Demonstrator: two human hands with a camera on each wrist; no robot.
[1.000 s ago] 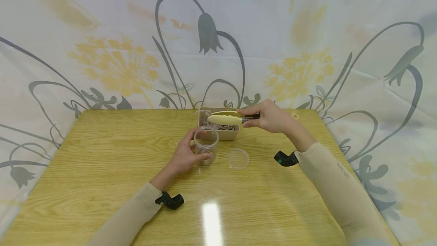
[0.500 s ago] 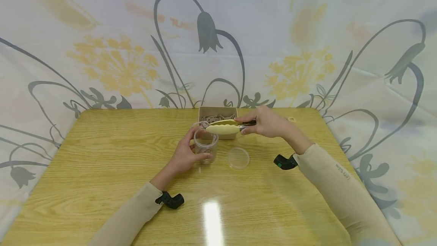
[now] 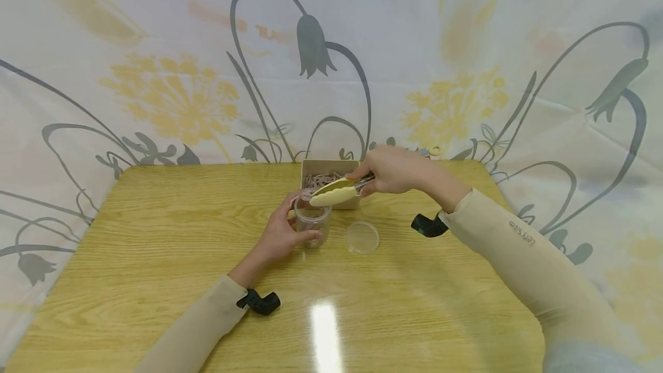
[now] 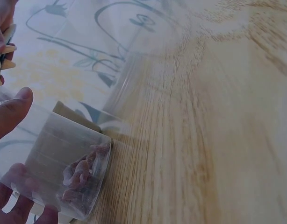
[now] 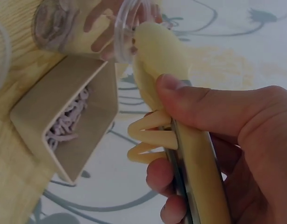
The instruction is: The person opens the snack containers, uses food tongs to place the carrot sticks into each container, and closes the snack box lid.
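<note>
Gripping: left fingers round 1 jar | right fingers round 1 pair of tongs | 1 box | 1 lid

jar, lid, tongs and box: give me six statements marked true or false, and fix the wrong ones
1. The left hand holds the clear jar. True.
2. The lid is on the jar. False: it lies on the table.
3. The right hand grips the tongs. True.
4. The box holds purplish pieces. True.
5. The jar is empty. False: small pieces lie at its bottom.
6. The tongs' tips are down inside the box. False: they are at the jar's mouth.
</note>
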